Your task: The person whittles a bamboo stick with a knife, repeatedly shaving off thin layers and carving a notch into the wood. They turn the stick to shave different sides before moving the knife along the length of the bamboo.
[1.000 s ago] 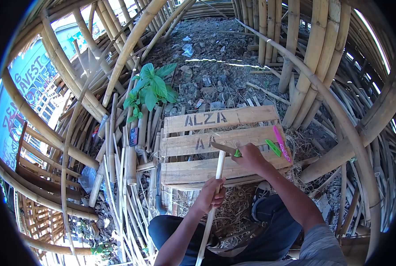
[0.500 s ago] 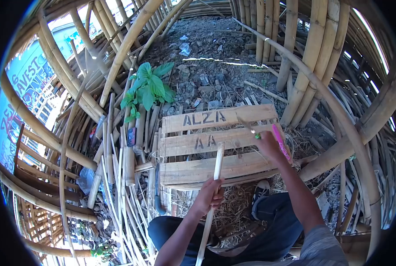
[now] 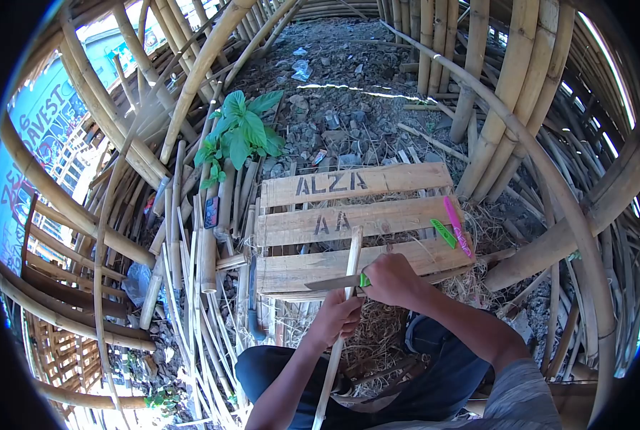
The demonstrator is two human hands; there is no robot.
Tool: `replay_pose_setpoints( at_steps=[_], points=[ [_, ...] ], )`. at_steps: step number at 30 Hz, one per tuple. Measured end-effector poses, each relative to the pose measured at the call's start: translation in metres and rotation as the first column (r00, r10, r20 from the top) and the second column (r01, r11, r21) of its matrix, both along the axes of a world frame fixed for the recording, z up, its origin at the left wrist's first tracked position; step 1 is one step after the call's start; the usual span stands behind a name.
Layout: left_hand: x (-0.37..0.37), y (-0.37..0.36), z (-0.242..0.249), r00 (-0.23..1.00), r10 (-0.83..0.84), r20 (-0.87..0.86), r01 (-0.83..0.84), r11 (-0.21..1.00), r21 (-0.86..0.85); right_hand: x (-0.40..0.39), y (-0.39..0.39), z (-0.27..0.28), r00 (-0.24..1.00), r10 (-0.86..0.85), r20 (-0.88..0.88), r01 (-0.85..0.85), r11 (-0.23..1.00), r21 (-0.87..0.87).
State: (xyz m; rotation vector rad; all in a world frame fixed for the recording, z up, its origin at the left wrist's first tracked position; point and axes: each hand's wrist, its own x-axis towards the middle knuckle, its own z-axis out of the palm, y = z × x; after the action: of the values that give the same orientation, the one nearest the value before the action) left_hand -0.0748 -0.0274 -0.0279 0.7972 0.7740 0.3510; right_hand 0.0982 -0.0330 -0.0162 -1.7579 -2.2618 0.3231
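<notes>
Drawn closer to the body since the earlier frame, the knife (image 3: 327, 284), its green handle gripped in the right hand (image 3: 391, 278), lies crosswise to the long stick (image 3: 354, 254), just beyond the left hand (image 3: 333, 315), which is closed around that stick

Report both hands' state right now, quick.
Left hand: closed around the pale bamboo strip.
Right hand: closed on the green handle of the knife, blade across the strip.
</notes>
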Motion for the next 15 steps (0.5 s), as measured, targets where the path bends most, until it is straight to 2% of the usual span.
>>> replay_pose_setpoints(
  at_steps=[8,10,11,13,14,15],
  points=[
    [-0.001,-0.004,-0.001,1.0,-0.016,-0.014,0.015,0.998,-0.054,0.0,-0.008,-0.002,0.999,0.008,-0.045,-0.007,0.999,0.031],
    [0.005,-0.006,0.0,0.999,0.01,-0.048,-0.012,0.999,-0.037,0.004,-0.003,-0.009,1.0,0.01,0.022,-0.01,1.0,0.013],
    [0.005,-0.008,0.002,0.996,0.033,-0.083,-0.035,0.999,-0.019,0.024,0.018,-0.02,0.954,-0.287,0.09,0.291,0.956,-0.029],
    [0.0,-0.012,0.002,0.998,0.029,-0.047,-0.032,0.998,-0.061,0.109,0.055,-0.016,0.727,-0.686,-0.024,0.683,0.726,-0.071],
    [-0.003,-0.015,0.007,1.0,-0.011,0.021,0.013,0.992,-0.122,0.153,0.057,-0.04,0.703,-0.708,-0.065,0.709,0.693,0.129],
    [-0.002,-0.011,0.011,0.995,-0.048,0.09,0.063,0.983,-0.171,0.169,0.053,-0.052,0.672,-0.734,-0.094,0.736,0.65,0.188]
  ],
)
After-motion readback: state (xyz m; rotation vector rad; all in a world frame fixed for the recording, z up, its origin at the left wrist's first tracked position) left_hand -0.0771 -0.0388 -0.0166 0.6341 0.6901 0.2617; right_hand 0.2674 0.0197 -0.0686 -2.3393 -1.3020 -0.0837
